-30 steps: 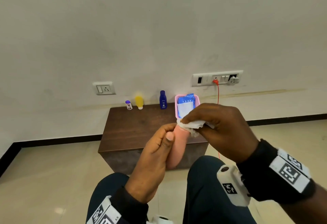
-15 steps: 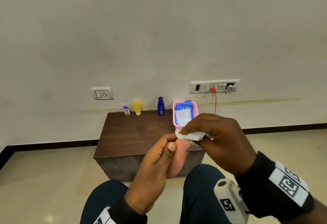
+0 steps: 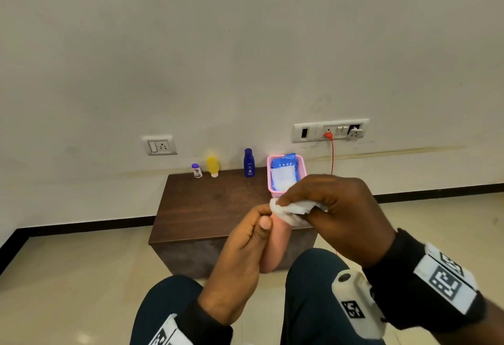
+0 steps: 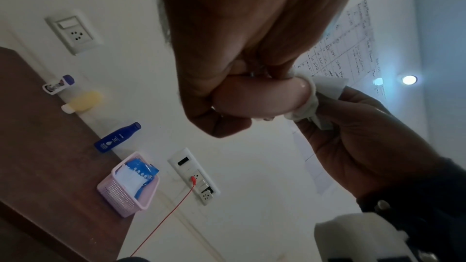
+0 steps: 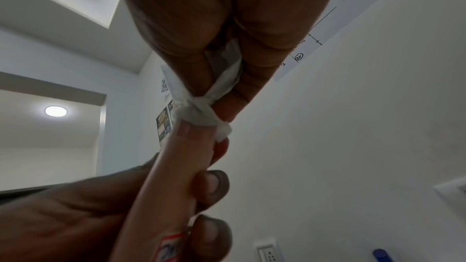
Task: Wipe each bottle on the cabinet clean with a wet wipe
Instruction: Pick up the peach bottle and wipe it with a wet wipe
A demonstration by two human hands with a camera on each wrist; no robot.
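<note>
Nearest us, our left hand (image 3: 240, 257) grips the pink bottle (image 3: 274, 249), fingers curled round its body, and holds it tilted above our knees. Our right hand (image 3: 341, 216) pinches the wipe (image 3: 289, 209) round the bottle's top end. Beyond our hands stands the cabinet (image 3: 207, 208). At its right rear a basket (image 3: 301, 166) holds the wipe pack (image 3: 283, 172). Along the back edge, by the wall, stand the blue bottle (image 3: 249, 163), the yellow bottle (image 3: 213, 166) and the small bottle (image 3: 196, 170), well apart from our hands.
</note>
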